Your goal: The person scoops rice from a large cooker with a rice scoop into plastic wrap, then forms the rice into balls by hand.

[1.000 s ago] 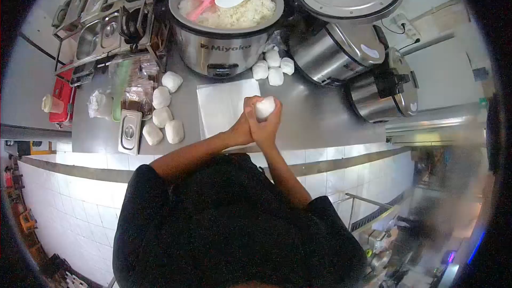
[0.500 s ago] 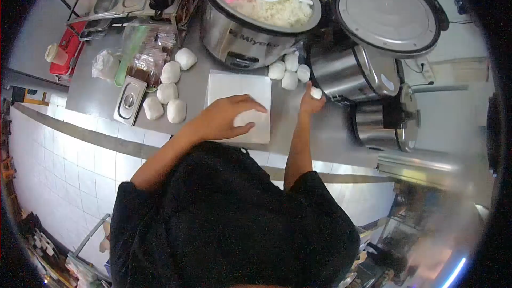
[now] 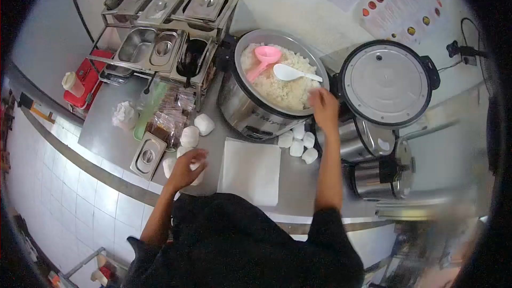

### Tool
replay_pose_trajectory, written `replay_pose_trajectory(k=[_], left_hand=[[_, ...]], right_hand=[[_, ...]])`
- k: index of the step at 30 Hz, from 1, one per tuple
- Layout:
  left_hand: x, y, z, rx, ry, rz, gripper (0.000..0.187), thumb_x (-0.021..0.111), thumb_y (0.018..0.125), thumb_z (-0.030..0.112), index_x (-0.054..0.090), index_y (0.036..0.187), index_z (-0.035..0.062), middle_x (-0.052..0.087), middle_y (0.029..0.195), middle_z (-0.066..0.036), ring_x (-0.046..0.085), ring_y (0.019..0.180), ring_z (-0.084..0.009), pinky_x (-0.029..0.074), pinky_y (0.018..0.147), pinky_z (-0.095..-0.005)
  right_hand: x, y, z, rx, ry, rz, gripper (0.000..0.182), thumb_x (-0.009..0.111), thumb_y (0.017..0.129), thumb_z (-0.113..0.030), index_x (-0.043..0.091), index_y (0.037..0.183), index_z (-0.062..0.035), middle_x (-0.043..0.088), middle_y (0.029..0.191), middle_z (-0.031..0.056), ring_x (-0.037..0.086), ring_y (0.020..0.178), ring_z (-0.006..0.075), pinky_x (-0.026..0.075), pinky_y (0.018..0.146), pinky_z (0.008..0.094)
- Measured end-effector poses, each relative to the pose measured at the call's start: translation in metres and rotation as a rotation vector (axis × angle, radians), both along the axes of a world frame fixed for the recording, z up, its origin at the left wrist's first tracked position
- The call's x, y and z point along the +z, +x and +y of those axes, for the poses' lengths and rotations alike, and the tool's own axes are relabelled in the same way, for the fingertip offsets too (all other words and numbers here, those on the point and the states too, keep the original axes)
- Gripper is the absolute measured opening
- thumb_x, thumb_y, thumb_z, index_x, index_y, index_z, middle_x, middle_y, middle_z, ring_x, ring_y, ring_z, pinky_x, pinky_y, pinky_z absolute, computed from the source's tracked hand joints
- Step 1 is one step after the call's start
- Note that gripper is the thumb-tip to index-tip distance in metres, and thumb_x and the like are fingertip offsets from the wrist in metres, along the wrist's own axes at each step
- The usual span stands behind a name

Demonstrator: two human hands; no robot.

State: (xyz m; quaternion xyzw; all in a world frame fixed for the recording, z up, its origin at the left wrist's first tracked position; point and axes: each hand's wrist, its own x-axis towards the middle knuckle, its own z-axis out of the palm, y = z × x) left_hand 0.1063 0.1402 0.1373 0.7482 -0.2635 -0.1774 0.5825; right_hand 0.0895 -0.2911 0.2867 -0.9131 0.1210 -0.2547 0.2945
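My left hand (image 3: pixel 188 170) is over a group of white rounded bundles (image 3: pixel 190 136) left of the paper, its fingers apart and bent, hiding part of the group. My right hand (image 3: pixel 325 109), its fingertips smeared by motion, is at the right rim of a large rice cooker (image 3: pixel 250 114), close to the handle end of a white rice paddle (image 3: pixel 290 73). That paddle and a pink scoop (image 3: pixel 266 56) lie on the cooked rice (image 3: pixel 293 96). A stack of white paper sheets (image 3: pixel 249 173) lies before the cooker, with several smaller white bundles (image 3: pixel 296 148) to its right.
Steel pans with lids (image 3: pixel 205 4) stand on a rack at the back left. Clear packets (image 3: pixel 170 112) and a lidded steel container (image 3: pixel 148 156) lie on the left. The cooker's raised lid (image 3: pixel 386 82) and two more pots (image 3: pixel 380 178) take up the right side.
My right hand has moved up from the right-hand bundles to the cooker, and the white bundle it held is gone from it. My left hand has shifted left from the paper to the left-hand bundles.
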Motion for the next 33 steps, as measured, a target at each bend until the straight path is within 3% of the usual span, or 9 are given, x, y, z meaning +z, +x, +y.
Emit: replay_pose_trajectory(k=[3,9,13,16,19,21,23,26,33], left_hand=[[0.026,0.033,-0.039,-0.067,-0.002,-0.303,0.039,0.071,0.080,0.010,0.060,0.117,0.0092,0.063,0.108,-0.012,0.062,0.099,-0.0266,0.049,0.084,-0.0340],[0.066,0.083,-0.093,0.011,-0.270,-0.333,0.040,0.070,0.079,0.009,0.058,0.118,0.0095,0.059,0.113,-0.012,0.057,0.099,-0.0289,0.048,0.079,-0.0346],[0.058,0.107,-0.096,0.000,-0.267,-0.333,0.041,0.070,0.079,0.011,0.057,0.118,0.0091,0.058,0.114,-0.011,0.056,0.100,-0.0286,0.048,0.076,-0.0345],[0.048,0.124,-0.099,-0.035,-0.268,-0.308,0.053,0.073,0.077,0.014,0.051,0.125,0.0066,0.053,0.123,-0.015,0.052,0.111,-0.0318,0.046,0.087,-0.0380],[0.037,0.136,-0.119,0.012,-0.282,-0.351,0.080,0.077,0.073,0.020,0.035,0.138,0.0024,0.040,0.138,-0.022,0.038,0.128,-0.0373,0.035,0.104,-0.0442],[0.041,0.139,-0.133,-0.010,-0.269,-0.374,0.112,0.082,0.067,0.029,0.009,0.146,-0.0028,0.016,0.148,-0.032,0.017,0.139,-0.0455,0.017,0.114,-0.0506],[0.043,0.138,-0.147,-0.042,-0.211,-0.352,0.121,0.083,0.066,0.034,0.000,0.146,-0.0047,0.007,0.148,-0.035,0.009,0.139,-0.0486,0.012,0.114,-0.0538],[0.031,0.130,-0.166,-0.045,-0.155,-0.341,0.134,0.083,0.064,0.043,-0.011,0.144,-0.0082,-0.008,0.147,-0.039,-0.003,0.138,-0.0539,0.004,0.112,-0.0591],[0.006,0.132,-0.176,-0.017,-0.088,-0.416,0.138,0.078,0.065,0.055,-0.017,0.141,-0.0110,-0.017,0.145,-0.040,-0.017,0.135,-0.0565,-0.006,0.109,-0.0639]], right_hand=[[-0.004,0.113,0.017,0.033,0.165,0.461,0.044,0.059,0.087,-0.044,0.071,0.083,-0.0018,0.065,0.063,0.0080,0.064,0.057,0.0143,0.050,0.059,0.0265],[-0.063,0.231,0.054,-0.155,-0.589,0.695,0.036,0.066,0.075,-0.042,0.072,0.077,-0.0066,0.068,0.066,0.0097,0.068,0.062,0.0179,0.054,0.066,0.0314],[0.032,0.193,0.108,-0.044,-0.437,0.848,0.040,0.069,0.071,-0.047,0.073,0.073,-0.0073,0.071,0.074,0.0108,0.069,0.072,0.0232,0.054,0.073,0.0346],[0.041,0.187,0.078,-0.034,-0.376,0.952,0.054,0.071,0.069,-0.047,0.070,0.095,0.0006,0.071,0.089,0.0157,0.069,0.082,0.0289,0.053,0.075,0.0363],[0.050,0.174,0.040,-0.170,-0.552,0.732,0.069,0.067,0.078,-0.035,0.045,0.125,0.0110,0.064,0.106,0.0268,0.065,0.091,0.0383,0.053,0.077,0.0417],[0.070,0.168,0.024,-0.228,-0.427,0.760,0.070,0.066,0.080,-0.028,0.037,0.130,0.0121,0.061,0.109,0.0297,0.064,0.094,0.0415,0.053,0.077,0.0433],[0.085,0.165,-0.010,-0.208,-0.859,0.752,0.041,0.062,0.082,-0.020,0.056,0.111,0.0085,0.065,0.098,0.0248,0.065,0.090,0.0393,0.054,0.074,0.0436],[0.079,0.156,-0.043,-0.332,-1.070,0.792,0.026,0.060,0.085,-0.022,0.065,0.088,0.0036,0.066,0.088,0.0205,0.066,0.085,0.0361,0.054,0.072,0.0436],[0.042,0.153,-0.044,-0.072,-1.141,0.907,0.027,0.054,0.088,-0.022,0.068,0.080,-0.0005,0.067,0.085,0.0186,0.067,0.079,0.0339,0.054,0.069,0.0461]])
